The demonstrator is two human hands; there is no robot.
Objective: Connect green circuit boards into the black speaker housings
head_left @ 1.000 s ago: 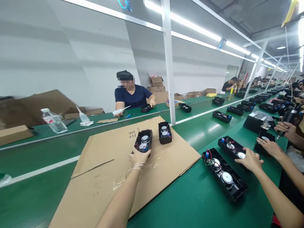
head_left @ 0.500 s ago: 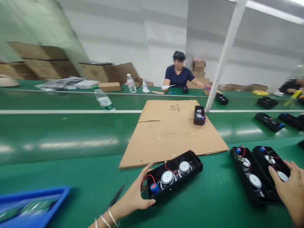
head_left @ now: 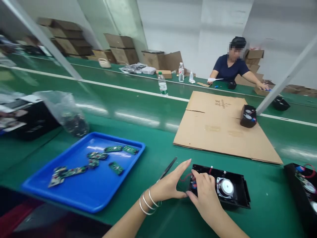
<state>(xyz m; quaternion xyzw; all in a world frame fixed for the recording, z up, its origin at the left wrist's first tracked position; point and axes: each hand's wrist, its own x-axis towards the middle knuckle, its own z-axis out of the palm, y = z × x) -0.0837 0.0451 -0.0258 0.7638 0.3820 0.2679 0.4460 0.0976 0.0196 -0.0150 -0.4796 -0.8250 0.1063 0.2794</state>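
A black speaker housing lies on the green table in front of me, with a round white-backed speaker showing inside. My right hand reaches over its left end and grips it there, covering part of the inside. My left hand is just left of that end, thumb and fingers apart, holding nothing. Red wire and a blue part show between the hands. Behind my left wrist lies a dark tweezer-like tool.
A blue tray with several green circuit boards stands at left, a clear plastic bag behind it. Flat cardboard carries another housing. More housings sit at right. A person works across the line.
The view has swung left, bringing the whole blue tray in. My right hand has left the right-hand housings for the middle one, which is turned differently. My left hand has let go of it.
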